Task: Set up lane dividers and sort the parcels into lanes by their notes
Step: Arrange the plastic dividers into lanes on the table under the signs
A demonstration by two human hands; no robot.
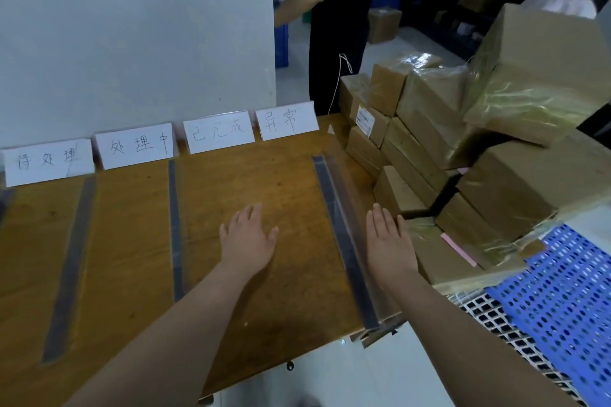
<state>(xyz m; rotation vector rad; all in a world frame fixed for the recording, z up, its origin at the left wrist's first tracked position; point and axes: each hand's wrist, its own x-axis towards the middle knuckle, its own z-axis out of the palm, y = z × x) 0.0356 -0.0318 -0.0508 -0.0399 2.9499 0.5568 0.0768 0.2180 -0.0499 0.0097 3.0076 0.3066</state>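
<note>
Three grey divider strips lie lengthwise on the wooden table (132,241): a left strip (71,268), a middle strip (176,228) and a right strip (344,241). Several handwritten white lane cards (218,132) stand along the table's far edge against the wall. My left hand (248,239) hovers flat and open between the middle and right strips. My right hand (388,239) is open too, just right of the right strip, beside a pile of brown taped parcels (429,149). A parcel near that hand carries a pink note (459,249).
A blue perforated crate (558,294) and a white grid crate (496,317) sit at the lower right. A person in black (337,26) stands behind the table's far right corner. Dark shelving with boxes fills the background.
</note>
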